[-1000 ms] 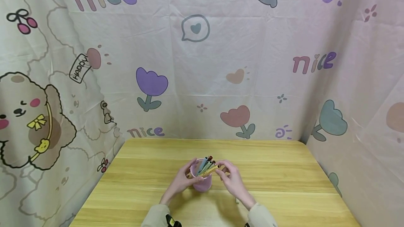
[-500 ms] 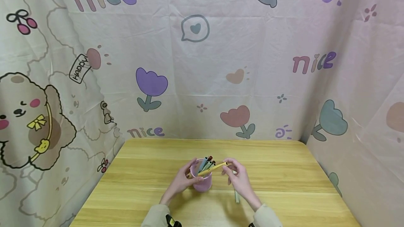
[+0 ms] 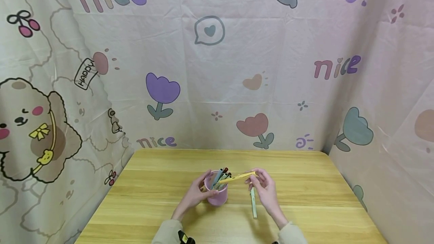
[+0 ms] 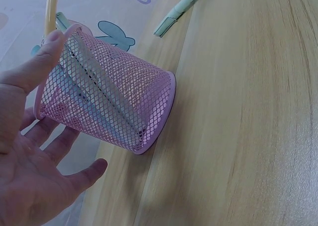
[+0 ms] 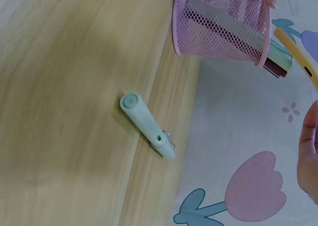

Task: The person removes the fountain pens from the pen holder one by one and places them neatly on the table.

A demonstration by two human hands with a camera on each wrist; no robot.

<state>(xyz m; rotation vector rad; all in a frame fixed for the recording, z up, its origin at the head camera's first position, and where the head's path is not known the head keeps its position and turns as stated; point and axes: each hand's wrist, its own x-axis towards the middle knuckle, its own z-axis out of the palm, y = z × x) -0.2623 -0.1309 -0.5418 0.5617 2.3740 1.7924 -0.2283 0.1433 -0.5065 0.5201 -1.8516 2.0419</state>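
A pink mesh pen holder (image 3: 218,199) stands on the table with several pens (image 3: 222,176) leaning in it. My left hand (image 3: 195,193) holds it around the rim, thumb at the near side and fingers on the far side. My right hand (image 3: 266,189) pinches a yellow pen (image 3: 237,177) near one end, to the right of the holder. The pen's other end slants down over the holder's mouth in the head view; in the right wrist view the yellow pen (image 5: 298,57) shows just outside the rim. A pale green pen (image 3: 253,203) lies on the table beneath my right hand.
The wooden table (image 3: 152,183) ends at a patterned cloth (image 3: 210,86) hanging behind it, with more cloth at both sides. The pale green pen (image 5: 144,121) lies a short way from the holder's base.
My right hand has moved right, drawing the yellow pen up and out of the holder. The pale green pen on the table has come into fuller view. My left hand stays on the pen holder.
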